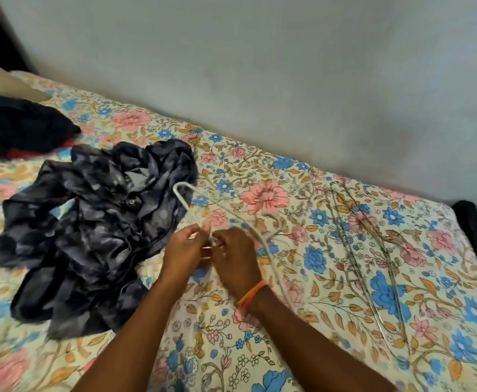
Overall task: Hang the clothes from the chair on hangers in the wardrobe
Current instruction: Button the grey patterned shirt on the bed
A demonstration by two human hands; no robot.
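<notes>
A crumpled dark blue-grey patterned shirt [96, 230] lies on the floral bedsheet [330, 250], left of my hands. My left hand [183, 250] and my right hand [236, 254] meet over the bed, and both pinch the neck of a white hanger [181, 198] whose hook curves up toward the shirt. A pale arm of a hanger [271, 261] runs down past my right wrist, which wears an orange band. Further right, thin metal hangers [373, 250] lie flat on the sheet.
A pile of dark clothes [19, 128] with a bit of red sits at the far left beside a beige pillow [5, 83]. A grey wall [260, 66] runs along the bed's far side. A black bed frame corner [475, 222] shows at right.
</notes>
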